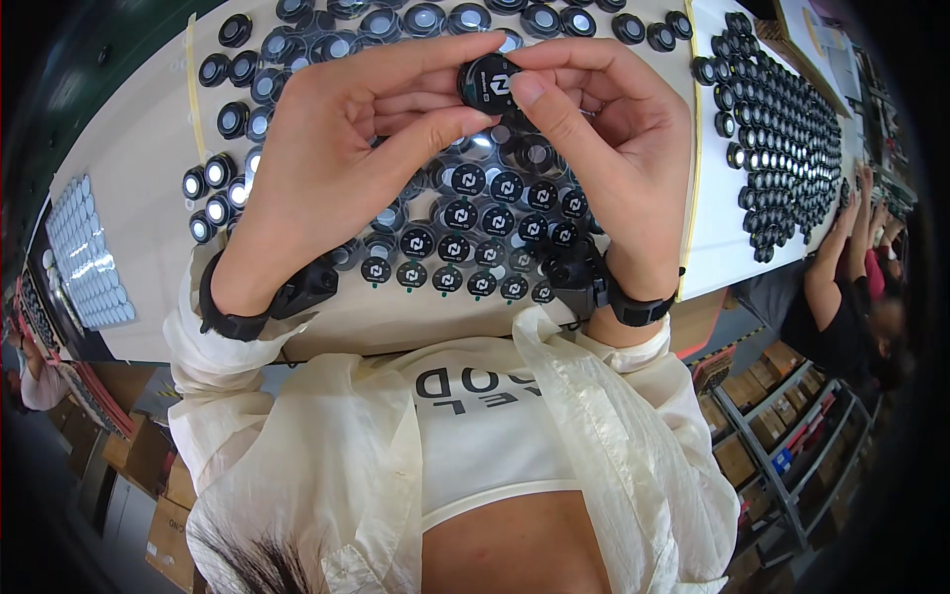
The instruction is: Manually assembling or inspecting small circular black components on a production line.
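Note:
Between my two hands, near the far middle of the table, is a small round black disc (487, 83) with a white emblem on its face. My left hand (332, 148) pinches its left edge between thumb and forefinger. On the other side, my right hand (623, 148) grips it, the thumb lying over its right edge. Below the hands lie rows of round black labels (460, 214) with the same emblem; those nearest me have small green tabs. Around them stand many black round caps (234, 119) with pale or shiny centres.
A sheet of pale round stickers (89, 257) lies at the far left. Beyond a yellow tape line, many black round pieces (782, 148) fill a white board on the right. Another person's arm (826, 262) reaches in there. Cardboard boxes (173, 535) and a metal rack (792, 445) stand below.

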The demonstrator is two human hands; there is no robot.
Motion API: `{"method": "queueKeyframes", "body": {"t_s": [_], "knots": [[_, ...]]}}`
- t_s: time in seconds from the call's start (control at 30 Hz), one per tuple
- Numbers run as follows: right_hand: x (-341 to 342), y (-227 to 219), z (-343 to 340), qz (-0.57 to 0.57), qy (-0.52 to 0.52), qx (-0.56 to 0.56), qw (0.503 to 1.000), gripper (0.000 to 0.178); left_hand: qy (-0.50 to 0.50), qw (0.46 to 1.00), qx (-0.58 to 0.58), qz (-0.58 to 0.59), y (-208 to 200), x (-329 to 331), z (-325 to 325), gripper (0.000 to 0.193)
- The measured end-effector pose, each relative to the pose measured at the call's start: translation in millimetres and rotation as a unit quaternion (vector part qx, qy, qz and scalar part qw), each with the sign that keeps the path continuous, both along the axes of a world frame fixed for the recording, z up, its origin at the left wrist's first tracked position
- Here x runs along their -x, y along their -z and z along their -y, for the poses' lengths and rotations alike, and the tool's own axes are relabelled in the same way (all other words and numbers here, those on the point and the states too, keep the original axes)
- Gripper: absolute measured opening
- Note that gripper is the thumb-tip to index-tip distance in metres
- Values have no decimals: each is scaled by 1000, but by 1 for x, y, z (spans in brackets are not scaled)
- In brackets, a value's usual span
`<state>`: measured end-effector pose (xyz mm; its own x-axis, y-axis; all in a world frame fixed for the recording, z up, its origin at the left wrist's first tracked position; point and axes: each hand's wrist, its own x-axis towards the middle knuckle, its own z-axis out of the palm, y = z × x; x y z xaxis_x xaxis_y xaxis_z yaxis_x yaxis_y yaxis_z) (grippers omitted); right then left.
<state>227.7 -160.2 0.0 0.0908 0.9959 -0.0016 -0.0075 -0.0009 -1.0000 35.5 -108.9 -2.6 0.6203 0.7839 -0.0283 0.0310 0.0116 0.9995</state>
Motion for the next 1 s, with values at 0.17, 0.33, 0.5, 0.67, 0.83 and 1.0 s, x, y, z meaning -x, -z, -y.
{"method": "queueKeyframes", "body": {"t_s": [0.17,0.33,0.5,0.67,0.83,1.0], "knots": [[1,3,2,69,31,-3,997,13,-8,998,-22,-52,-1,-1,-2,46],[3,12,-2,141,55,-57,987,16,-5,997,-48,-60,1,-4,-8,44],[10,11,-8,265,17,-124,956,42,-9,993,-105,-58,10,-8,-43,45],[-2,14,1,230,-4,-93,969,51,-39,881,-365,-300,-3,-41,-141,30],[-25,-13,10,269,8,-48,962,35,-34,700,-559,-443,41,-41,-223,24],[-62,-14,28,363,47,41,930,24,-4,798,-485,-358,28,-126,-185,36]]}}
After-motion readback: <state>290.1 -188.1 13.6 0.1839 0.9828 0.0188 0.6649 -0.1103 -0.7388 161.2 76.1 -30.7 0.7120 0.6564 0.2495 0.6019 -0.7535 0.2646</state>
